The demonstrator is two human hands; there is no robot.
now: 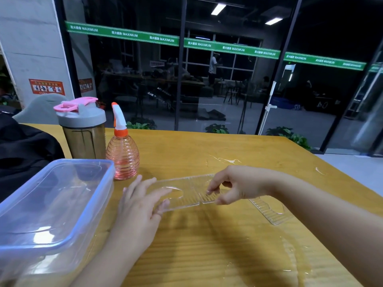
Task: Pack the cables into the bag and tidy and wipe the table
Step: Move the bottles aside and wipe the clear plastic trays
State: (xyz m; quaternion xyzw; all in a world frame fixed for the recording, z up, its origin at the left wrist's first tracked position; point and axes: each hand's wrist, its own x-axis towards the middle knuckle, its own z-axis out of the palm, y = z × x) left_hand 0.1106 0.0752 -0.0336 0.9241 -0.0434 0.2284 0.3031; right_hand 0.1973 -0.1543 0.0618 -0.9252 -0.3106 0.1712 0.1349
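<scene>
Right fingers: we see the right hand (234,184) with its fingers (211,191) curled down, thumb and fingertips pinching the near edge of a clear ribbed plastic tray (186,193) around its middle.
Left fingers: the left hand (141,206) lies with straight, spread fingers (149,182) flat on the left end of that tray, pressing it and gripping nothing.
Tray: we find it lying flat on the table (207,245), long side running left to right, with an oval cut-out near the left hand; how far it runs under the right hand we cannot tell.
Second clear piece: another ribbed clear piece (271,212) lies just beyond the right wrist, toward the right edge of the table; whether it joins the tray we cannot tell.
Wet patches: we see shiny water (228,161) on the wood beyond the right hand, and more along the near right of the table.
Spray bottle: an orange-tinted spray bottle (122,150) with a white and orange trigger stands upright just beyond the left hand.
Shaker: a tinted shaker bottle (83,129) with a grey lid and pink flap stands just left of the spray bottle.
Box: a clear plastic box (47,206) with a bluish rim sits at the near left, beside the left forearm.
Bag: a black bag (22,154) rests at the far left edge, behind the box; we see no cables.
</scene>
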